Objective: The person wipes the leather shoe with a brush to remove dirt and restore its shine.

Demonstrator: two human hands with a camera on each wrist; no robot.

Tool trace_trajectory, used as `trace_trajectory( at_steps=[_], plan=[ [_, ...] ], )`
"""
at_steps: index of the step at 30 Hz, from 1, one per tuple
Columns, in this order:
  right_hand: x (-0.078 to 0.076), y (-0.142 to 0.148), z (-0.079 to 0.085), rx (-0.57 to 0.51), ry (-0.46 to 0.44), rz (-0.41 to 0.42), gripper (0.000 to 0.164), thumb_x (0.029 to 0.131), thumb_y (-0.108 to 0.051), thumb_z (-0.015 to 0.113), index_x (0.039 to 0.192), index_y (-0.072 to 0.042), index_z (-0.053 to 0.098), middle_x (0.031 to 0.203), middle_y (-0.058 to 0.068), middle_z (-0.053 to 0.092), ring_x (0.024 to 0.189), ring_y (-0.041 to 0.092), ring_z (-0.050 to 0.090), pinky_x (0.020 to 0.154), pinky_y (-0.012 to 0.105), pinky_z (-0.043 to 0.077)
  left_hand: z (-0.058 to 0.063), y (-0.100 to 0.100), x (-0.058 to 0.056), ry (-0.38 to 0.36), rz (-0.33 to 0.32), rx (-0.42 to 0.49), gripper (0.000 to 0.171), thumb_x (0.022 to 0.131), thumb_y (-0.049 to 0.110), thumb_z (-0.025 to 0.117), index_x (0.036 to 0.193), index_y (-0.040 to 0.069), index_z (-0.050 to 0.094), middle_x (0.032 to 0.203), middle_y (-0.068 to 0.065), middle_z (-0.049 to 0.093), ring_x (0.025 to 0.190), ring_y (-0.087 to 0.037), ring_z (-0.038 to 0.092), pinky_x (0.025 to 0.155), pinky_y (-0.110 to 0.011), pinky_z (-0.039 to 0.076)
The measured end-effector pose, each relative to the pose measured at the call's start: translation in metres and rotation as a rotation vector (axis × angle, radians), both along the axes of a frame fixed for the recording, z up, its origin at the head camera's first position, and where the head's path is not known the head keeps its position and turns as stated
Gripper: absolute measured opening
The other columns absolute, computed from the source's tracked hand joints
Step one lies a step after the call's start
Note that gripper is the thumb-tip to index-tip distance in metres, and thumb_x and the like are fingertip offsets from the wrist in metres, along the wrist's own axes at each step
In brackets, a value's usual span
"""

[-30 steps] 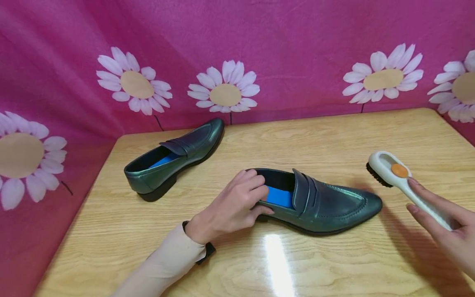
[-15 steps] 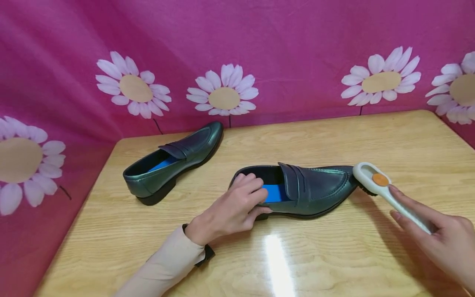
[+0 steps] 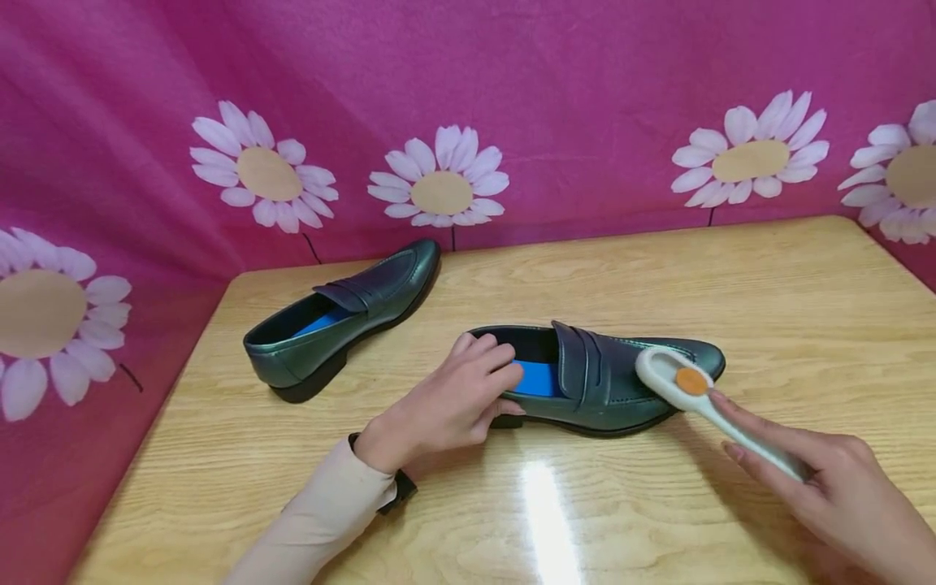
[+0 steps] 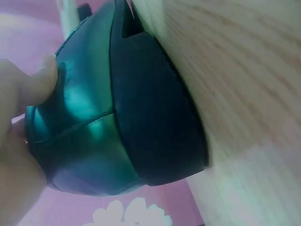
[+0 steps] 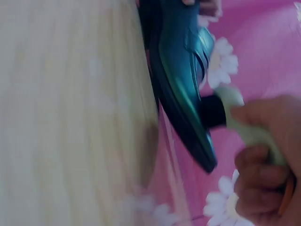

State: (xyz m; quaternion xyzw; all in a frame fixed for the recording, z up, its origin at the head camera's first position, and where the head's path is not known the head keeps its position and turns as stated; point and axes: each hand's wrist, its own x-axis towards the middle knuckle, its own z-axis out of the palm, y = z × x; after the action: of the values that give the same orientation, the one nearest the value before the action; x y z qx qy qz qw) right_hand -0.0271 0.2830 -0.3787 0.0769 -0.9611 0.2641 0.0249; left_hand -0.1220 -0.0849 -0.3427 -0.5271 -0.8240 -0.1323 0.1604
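A dark green leather loafer (image 3: 614, 406) with a blue insole points right on the table. Its heel end is gripped by my left hand (image 3: 453, 394), fingers inside the opening and thumb on the near outer side; the left wrist view shows the thumb against the heel part (image 4: 84, 108). My right hand (image 3: 834, 471) holds a white shoe brush (image 3: 753, 439) with an orange button by its handle. In the right wrist view the black bristles (image 5: 212, 111) meet the top of the shoe near the toe. The head of the brush hides part of the vamp in the head view.
The matching loafer (image 3: 351, 317) stands at the back left, toe toward the backdrop. Both shoes are on a light wooden table (image 3: 183, 463). Behind it hangs a pink cloth (image 3: 570, 106) printed with white daisies.
The brush in my right hand has moved left and down from beyond the toe onto the top of the shoe. The held loafer has shifted left, my left hand still on its heel.
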Motion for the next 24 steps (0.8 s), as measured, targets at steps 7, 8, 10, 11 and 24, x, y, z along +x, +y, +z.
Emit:
trace_trajectory(
  at_steps=[7,8,10,11,24],
  plan=[
    [-0.008,0.014,0.001,-0.006,0.263,-0.126,0.053,0.088,-0.021,0.072,0.137,-0.027,0.055,0.112,0.028,0.062,0.078,0.041,0.065,0.058,0.004,0.028,0.006,-0.001,0.001,-0.046,0.042,-0.038,0.029,0.090,0.026,0.069,0.080,0.014,0.045,0.077,0.003,0.038,0.076,-0.015,0.037,0.074,-0.032,0.026],
    [-0.007,0.014,0.000,0.007,0.225,-0.118,0.053,0.089,-0.023,0.071,0.138,-0.027,0.053,0.110,0.025,0.065,0.077,0.042,0.063,0.057,0.006,0.028,0.006,-0.001,0.002,-0.048,0.049,-0.047,0.029,0.090,0.027,0.069,0.080,0.014,0.045,0.077,0.004,0.039,0.076,-0.015,0.037,0.073,-0.031,0.026],
    [-0.005,0.012,-0.001,0.011,0.132,-0.070,0.054,0.089,-0.027,0.071,0.140,-0.028,0.052,0.112,0.023,0.066,0.072,0.025,0.061,0.055,0.013,0.031,0.007,-0.001,0.002,-0.055,0.063,-0.063,0.029,0.090,0.029,0.068,0.080,0.014,0.046,0.077,0.004,0.040,0.076,-0.014,0.038,0.073,-0.030,0.026],
    [-0.003,0.011,-0.002,0.000,0.075,-0.031,0.055,0.089,-0.026,0.071,0.140,-0.027,0.052,0.113,0.021,0.066,0.071,0.019,0.058,0.054,0.016,0.033,0.007,-0.001,0.002,-0.058,0.069,-0.071,0.029,0.090,0.030,0.068,0.080,0.015,0.046,0.077,0.005,0.041,0.076,-0.014,0.039,0.073,-0.030,0.027],
    [-0.008,0.015,-0.001,-0.017,0.230,-0.090,0.052,0.089,-0.022,0.071,0.137,-0.028,0.055,0.114,0.028,0.062,0.070,0.005,0.054,0.056,0.009,0.029,0.010,0.000,0.004,-0.068,0.150,-0.183,0.019,0.094,0.034,0.062,0.087,0.017,0.059,0.078,0.005,0.050,0.076,-0.013,0.041,0.073,-0.029,0.030]
  ],
)
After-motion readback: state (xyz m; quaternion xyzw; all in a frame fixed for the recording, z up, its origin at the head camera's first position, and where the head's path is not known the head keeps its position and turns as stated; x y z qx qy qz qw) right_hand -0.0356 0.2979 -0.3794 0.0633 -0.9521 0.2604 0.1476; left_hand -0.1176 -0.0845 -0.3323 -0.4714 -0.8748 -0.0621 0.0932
